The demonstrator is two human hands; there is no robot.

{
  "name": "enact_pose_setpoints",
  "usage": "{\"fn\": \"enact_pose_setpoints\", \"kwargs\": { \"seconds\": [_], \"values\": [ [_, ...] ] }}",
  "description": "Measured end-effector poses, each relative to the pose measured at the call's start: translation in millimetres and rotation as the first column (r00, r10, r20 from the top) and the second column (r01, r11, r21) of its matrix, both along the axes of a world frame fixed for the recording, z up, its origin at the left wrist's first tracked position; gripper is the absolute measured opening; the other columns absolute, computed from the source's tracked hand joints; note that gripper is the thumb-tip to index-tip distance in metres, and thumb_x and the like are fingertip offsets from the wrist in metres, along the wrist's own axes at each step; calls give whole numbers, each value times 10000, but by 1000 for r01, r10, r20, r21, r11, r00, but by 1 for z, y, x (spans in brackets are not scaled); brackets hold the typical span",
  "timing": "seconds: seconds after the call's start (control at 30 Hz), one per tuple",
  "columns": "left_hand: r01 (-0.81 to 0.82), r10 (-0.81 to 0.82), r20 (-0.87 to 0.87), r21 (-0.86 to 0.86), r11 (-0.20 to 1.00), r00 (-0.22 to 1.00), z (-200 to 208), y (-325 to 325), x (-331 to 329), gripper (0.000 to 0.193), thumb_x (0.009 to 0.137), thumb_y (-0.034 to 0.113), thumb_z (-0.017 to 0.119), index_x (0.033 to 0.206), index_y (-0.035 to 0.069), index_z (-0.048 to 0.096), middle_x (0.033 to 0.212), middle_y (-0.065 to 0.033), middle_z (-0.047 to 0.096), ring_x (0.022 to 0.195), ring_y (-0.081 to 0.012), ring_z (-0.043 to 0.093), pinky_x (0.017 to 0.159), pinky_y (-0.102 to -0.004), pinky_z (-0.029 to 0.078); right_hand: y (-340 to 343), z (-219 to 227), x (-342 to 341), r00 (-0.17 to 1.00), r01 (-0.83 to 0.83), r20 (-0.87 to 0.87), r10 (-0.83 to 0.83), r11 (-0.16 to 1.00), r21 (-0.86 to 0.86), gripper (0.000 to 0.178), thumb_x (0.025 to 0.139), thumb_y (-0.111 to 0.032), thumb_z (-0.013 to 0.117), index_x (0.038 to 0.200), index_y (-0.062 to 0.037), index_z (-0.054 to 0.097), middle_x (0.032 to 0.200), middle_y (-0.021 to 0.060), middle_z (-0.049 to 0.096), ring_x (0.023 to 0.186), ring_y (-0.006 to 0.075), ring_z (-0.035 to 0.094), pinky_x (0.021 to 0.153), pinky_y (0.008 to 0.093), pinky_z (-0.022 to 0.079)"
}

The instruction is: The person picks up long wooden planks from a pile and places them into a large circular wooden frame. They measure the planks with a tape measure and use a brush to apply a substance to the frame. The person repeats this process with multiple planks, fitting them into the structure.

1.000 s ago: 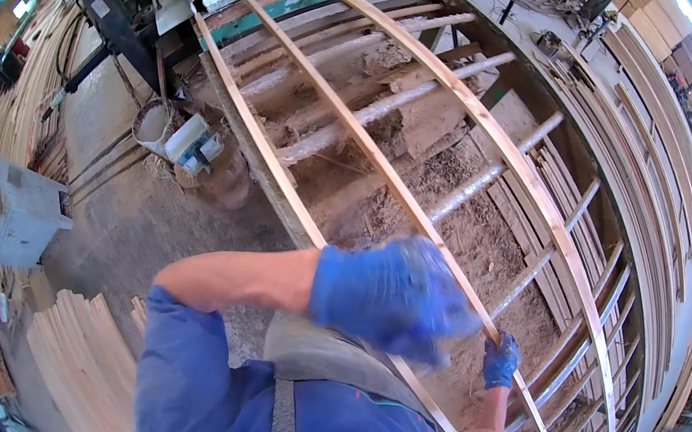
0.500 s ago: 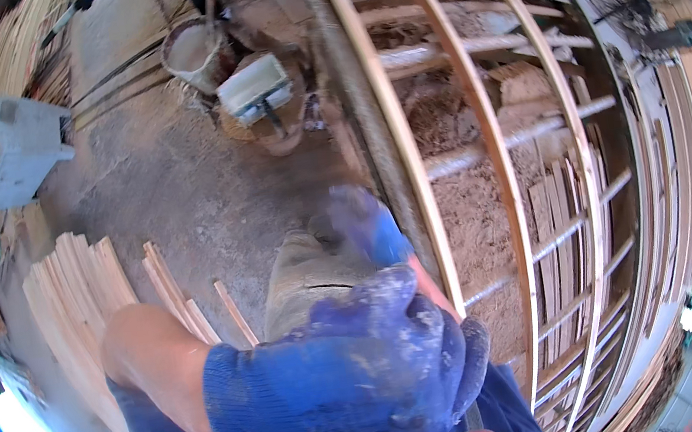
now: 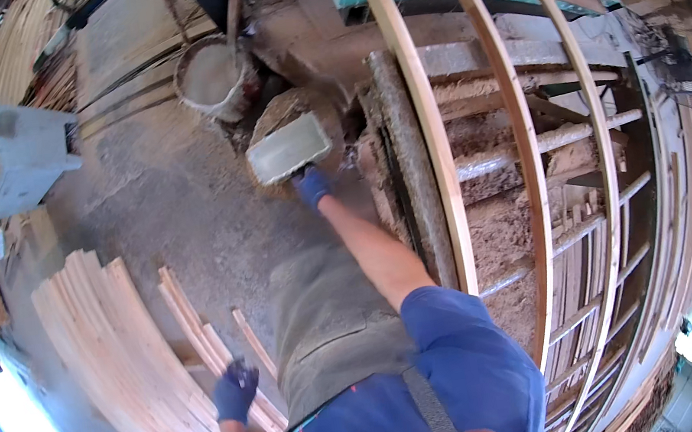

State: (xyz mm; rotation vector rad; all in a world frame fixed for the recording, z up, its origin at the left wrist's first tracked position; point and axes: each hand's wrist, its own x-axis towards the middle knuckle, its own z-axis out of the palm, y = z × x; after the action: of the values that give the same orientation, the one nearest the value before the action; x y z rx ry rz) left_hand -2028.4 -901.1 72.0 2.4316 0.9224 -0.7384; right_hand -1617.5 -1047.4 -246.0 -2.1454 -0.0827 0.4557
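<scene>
My right hand (image 3: 313, 185), in a blue work glove, reaches forward with its fingers closed round the dark handle of a pale rectangular block tool (image 3: 292, 148). This tool lies over a round, dust-caked container (image 3: 286, 108); most of its handle is hidden by the glove. My left hand (image 3: 236, 391), also gloved in blue, hangs low beside narrow wood strips (image 3: 198, 333). Its fingers look loosely bent, and I see nothing held in them.
A bucket of greyish stuff (image 3: 209, 75) with a stick in it stands behind the tool. At right, long wooden strips (image 3: 520, 141) lie across a metal roller frame (image 3: 488, 164). Stacked boards (image 3: 108, 335) lie at left, below a grey box-shaped unit (image 3: 21, 154).
My right hand has gone forward and taken the block tool's handle. My left hand has dropped from in front of my chest to the lower left. The view has shifted a little.
</scene>
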Motion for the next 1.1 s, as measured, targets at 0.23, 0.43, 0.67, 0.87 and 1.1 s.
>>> {"fn": "enact_pose_setpoints", "kwargs": {
  "seconds": [0.23, 0.43, 0.67, 0.87, 1.1],
  "values": [
    [-125, 89, -95, -513, 849, 991, -131, 62, -173, 267, 914, 237, 616, 1063, 48, 733, 980, -214, 740, 911, -336, 712, 819, -411, 538, -3, 63, 19, 977, 204, -69, -204, 979, 1, 434, 997, -429, 539, 1143, -34, 644, 1057, 297, 682, 1021, 498, 633, 812, 567, 519],
    [-216, 155, -151, -683, 697, 976, -199, 133, -90, 176, 917, 107, 593, 964, 57, 755, 918, -88, 760, 861, -205, 714, 772, -334, 583, -28, 254, 0, 955, 22, 280, -100, 963, 269, 306, 991, -229, 563, 1175, 7, 626, 1030, 266, 705, 971, 415, 690, 835, 486, 530],
    [-471, 645, -168, -818, 332, 746, -170, 120, 42, 359, 987, 355, 568, 1177, 61, 647, 1027, -184, 746, 859, -291, 747, 680, -422, 584, -216, 470, -53, 965, 243, 0, -263, 892, 381, 203, 988, -175, 620, 1113, -19, 655, 901, 89, 704, 745, 176, 625, 657, 321, 534],
    [-496, 481, -284, -771, 400, 829, -191, 31, 2, 300, 999, 310, 566, 1156, 76, 667, 964, -141, 756, 794, -288, 746, 689, -397, 567, -397, 447, -134, 853, 464, 26, -522, 779, 421, 266, 1005, -301, 661, 935, -48, 616, 713, -16, 586, 562, 68, 499, 479, 242, 393],
    [-56, -80, -161, -698, 714, 984, -202, -11, -62, 183, 976, 227, 601, 1062, 80, 669, 947, -161, 753, 736, -305, 725, 622, -384, 550, -493, 368, -113, 809, 540, 156, -567, 821, 186, 240, 1020, -237, 630, 1012, -3, 682, 711, -19, 588, 579, 59, 476, 503, 266, 398]
  ]
}}
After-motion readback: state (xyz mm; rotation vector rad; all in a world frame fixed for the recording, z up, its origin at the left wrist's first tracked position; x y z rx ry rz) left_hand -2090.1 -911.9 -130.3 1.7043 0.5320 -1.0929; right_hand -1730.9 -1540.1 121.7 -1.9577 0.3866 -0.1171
